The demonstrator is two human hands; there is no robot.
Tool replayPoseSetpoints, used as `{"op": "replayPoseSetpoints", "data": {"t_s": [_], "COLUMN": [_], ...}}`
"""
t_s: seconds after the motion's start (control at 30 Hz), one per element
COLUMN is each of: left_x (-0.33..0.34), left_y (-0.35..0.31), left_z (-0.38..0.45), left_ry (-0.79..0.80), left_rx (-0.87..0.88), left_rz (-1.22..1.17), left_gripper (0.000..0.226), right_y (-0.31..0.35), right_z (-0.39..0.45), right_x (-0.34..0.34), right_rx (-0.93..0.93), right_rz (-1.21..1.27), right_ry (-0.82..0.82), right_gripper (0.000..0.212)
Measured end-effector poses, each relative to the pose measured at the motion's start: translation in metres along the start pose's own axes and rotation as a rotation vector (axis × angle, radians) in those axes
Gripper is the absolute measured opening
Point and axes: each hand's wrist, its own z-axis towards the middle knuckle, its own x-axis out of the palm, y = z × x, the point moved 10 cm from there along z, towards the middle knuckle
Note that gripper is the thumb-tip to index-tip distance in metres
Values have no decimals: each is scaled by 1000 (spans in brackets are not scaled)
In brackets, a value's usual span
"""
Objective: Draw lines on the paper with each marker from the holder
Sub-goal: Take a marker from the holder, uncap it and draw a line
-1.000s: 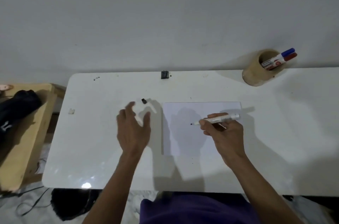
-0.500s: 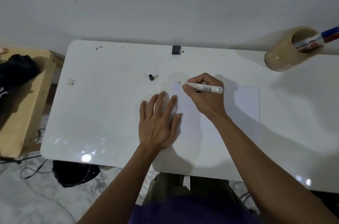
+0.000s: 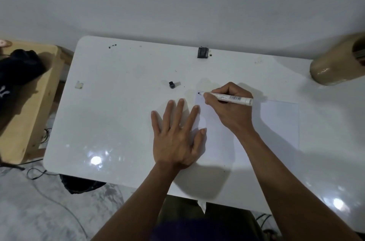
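Observation:
A white sheet of paper [image 3: 276,122] lies flat on the white table [image 3: 118,122]. My right hand [image 3: 231,110] grips a white marker [image 3: 231,98], uncapped, with its dark tip touching the paper's far left corner. My left hand [image 3: 177,138] lies flat with fingers spread, pressing on the paper's left edge. The marker's black cap [image 3: 172,84] rests on the table just beyond my left hand. The tan cylindrical holder [image 3: 335,67] stands at the far right, cut off by the frame edge; its markers are barely visible.
A small black clip-like object [image 3: 202,52] sits at the table's far edge by the wall. A wooden stand [image 3: 25,112] with a black cloth [image 3: 17,69] is to the left. Cables [image 3: 39,173] lie on the floor.
My left hand came down flat onto the paper's left edge. My right hand carried the marker from the paper's middle to its far left corner. The view shifted left and down.

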Motion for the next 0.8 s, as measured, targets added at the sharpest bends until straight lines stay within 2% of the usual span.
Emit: {"op": "replayPoseSetpoints", "data": {"t_s": [0.8], "left_x": [-3], "left_y": [0], "left_z": [0], "left_ry": [-55], "left_rx": [0], "left_rz": [-1], "left_gripper": [62], "right_y": [-2], "right_z": [1], "right_x": [4], "right_rx": [46], "right_rz": [-53], "right_ry": [62], "right_gripper": [21]}}
